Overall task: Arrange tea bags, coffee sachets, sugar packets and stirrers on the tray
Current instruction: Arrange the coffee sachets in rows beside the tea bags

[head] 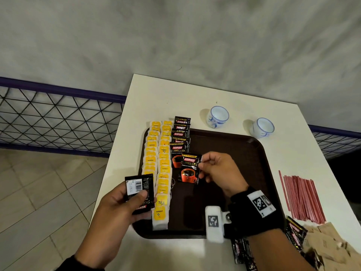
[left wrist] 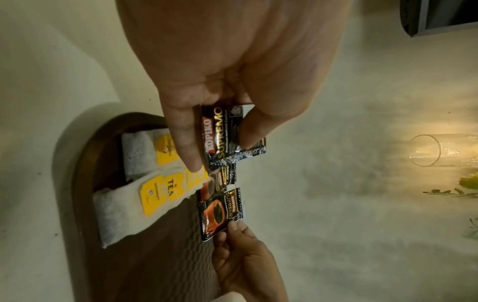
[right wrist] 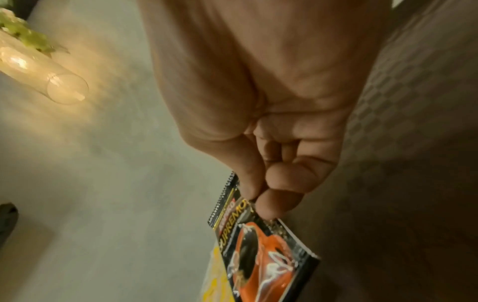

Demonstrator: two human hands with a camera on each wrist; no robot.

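- Right hand [head: 216,169] pinches a Kopiko sachet [head: 189,169] over the brown tray [head: 244,173], beside the sachet row [head: 180,137].
- Left hand [head: 121,208] fingers grip spare sachets [head: 139,189] by the tea bags [head: 158,165].

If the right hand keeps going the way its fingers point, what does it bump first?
Probably the row of coffee sachets on the tray. The right hand points left with a sachet pinched; the tea bags lie beyond. Height is unclear.
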